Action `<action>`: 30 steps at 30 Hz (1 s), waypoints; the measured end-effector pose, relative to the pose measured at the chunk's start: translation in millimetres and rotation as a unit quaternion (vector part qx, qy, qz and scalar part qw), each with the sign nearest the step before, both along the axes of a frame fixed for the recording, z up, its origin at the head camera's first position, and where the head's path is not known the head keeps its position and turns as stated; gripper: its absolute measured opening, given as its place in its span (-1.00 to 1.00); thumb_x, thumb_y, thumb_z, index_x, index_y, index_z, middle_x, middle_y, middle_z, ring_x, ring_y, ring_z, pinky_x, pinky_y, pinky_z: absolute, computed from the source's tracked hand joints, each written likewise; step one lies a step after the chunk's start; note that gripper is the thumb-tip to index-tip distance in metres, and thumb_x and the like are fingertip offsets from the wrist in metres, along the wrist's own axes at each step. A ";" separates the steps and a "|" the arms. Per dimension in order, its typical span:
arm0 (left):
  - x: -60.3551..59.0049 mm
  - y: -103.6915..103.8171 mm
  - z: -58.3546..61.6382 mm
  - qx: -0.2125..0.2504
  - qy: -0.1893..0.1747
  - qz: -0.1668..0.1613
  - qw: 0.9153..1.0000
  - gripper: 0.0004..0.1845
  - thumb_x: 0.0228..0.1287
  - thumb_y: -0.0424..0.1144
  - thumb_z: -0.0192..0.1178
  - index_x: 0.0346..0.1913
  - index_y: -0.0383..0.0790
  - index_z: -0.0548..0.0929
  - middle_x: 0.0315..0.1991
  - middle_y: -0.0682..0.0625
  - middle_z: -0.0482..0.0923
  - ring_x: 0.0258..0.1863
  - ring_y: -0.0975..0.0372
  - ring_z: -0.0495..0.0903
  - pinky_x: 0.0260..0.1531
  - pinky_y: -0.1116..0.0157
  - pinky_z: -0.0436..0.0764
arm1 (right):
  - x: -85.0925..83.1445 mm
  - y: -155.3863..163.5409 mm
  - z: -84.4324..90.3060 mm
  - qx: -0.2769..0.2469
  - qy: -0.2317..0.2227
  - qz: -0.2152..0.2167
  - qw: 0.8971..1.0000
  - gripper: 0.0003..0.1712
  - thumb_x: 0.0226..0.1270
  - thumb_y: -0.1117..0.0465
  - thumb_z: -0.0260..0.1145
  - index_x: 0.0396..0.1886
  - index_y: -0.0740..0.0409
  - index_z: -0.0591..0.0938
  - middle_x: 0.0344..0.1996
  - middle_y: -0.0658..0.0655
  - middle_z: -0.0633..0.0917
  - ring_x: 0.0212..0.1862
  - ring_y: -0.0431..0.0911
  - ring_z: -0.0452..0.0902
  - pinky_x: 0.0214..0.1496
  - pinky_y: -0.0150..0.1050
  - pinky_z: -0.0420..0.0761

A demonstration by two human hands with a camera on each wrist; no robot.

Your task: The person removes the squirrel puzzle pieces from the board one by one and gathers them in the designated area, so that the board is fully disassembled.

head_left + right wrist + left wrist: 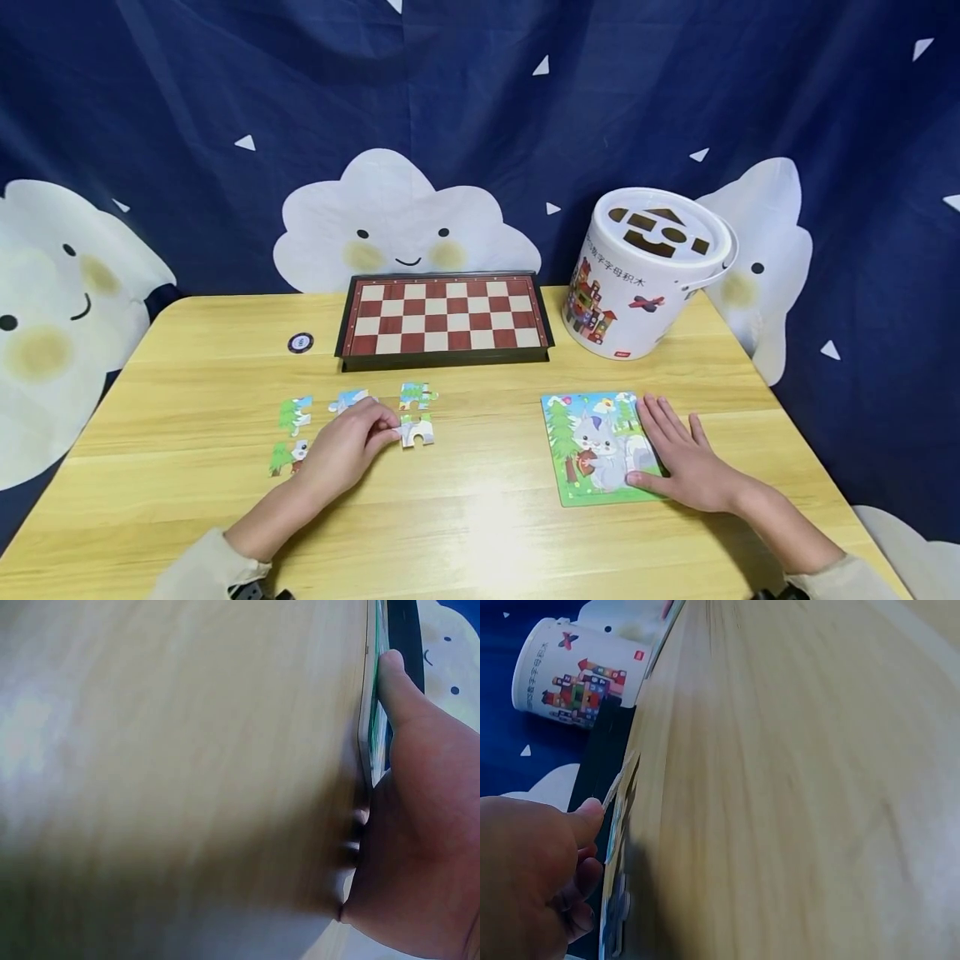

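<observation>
Setting: a pale wooden surface [480,517] fills the lower half of the head view, with a dark blue cloth printed with smiling clouds [405,225] hanging behind it.
Left hand: the left hand [347,446], lower left of centre, has its fingers curled, the tips pinching the edge of a loose puzzle piece [417,431] that lies flat on the wood, a hold that looks suited to sliding or lifting it.
Other loose pieces: four more pieces sit close about that hand, one just above the pinched one [417,395], the others to its left [296,414].
Right hand: the right hand [686,462], lower right, lies flat with fingers straight and slightly spread on the right side of the puzzle board [592,450], apparently steadying it.
Puzzle board: a square picture of a grey squirrel among trees, well apart from the loose pieces.
Behind: a folded chessboard [444,317] at centre, a white toy bucket [645,275] to its right, a small dark disc [300,342] to its left.
</observation>
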State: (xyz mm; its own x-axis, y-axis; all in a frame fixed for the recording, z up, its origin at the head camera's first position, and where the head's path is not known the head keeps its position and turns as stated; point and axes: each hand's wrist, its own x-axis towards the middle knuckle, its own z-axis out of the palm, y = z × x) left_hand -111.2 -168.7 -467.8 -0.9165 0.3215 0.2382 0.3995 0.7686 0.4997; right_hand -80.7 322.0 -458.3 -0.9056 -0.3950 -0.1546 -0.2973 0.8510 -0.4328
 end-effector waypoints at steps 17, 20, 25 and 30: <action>2.3 -6.3 4.0 -0.004 -0.002 0.001 1.000 -0.87 0.24 -0.28 0.45 -0.23 -0.08 0.68 -0.31 0.18 0.52 -0.36 0.38 0.47 -0.27 0.29 0.60 | 2.8 -2.3 0.3 -0.006 -0.001 0.000 1.000 0.24 0.37 -0.25 0.33 0.64 0.26 -0.17 0.60 0.44 -0.14 0.60 0.31 -0.39 0.44 0.41 -0.46; 1.0 -2.5 9.2 -0.004 -0.001 0.000 1.000 -0.87 0.25 -0.28 0.45 -0.22 -0.09 0.69 -0.30 0.17 0.53 -0.35 0.36 0.48 -0.27 0.27 0.60 | 2.1 -1.8 0.9 -0.003 0.001 0.000 1.000 0.24 0.36 -0.26 0.33 0.64 0.27 -0.17 0.59 0.44 -0.13 0.60 0.31 -0.38 0.45 0.42 -0.45; -0.7 10.1 19.3 -0.003 -0.015 -0.012 1.000 -0.84 0.27 -0.25 0.44 -0.14 -0.15 0.71 -0.25 0.12 0.56 -0.37 0.33 0.43 -0.34 0.32 0.55 | 1.2 -1.8 2.4 -0.003 0.004 0.001 1.000 0.25 0.35 -0.26 0.34 0.65 0.26 -0.17 0.59 0.46 -0.11 0.60 0.31 -0.36 0.45 0.41 -0.44; -3.5 30.3 25.0 0.002 -0.024 -0.042 0.999 -0.75 0.28 -0.18 0.44 -0.04 -0.16 0.71 -0.16 0.06 0.60 -0.37 0.32 0.45 -0.37 0.36 0.53 | -0.7 -2.9 5.5 -0.008 0.002 -0.003 1.000 0.26 0.32 -0.28 0.36 0.64 0.28 -0.12 0.58 0.46 -0.08 0.59 0.33 -0.32 0.45 0.44 -0.40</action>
State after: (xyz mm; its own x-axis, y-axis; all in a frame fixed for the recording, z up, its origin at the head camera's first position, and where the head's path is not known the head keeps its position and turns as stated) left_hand -114.7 -138.3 -442.8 -0.8970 0.3963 0.1959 0.4374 0.7313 0.5233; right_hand -81.4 319.1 -452.8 -0.9081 -0.3927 -0.1453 -0.2943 0.8454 -0.4458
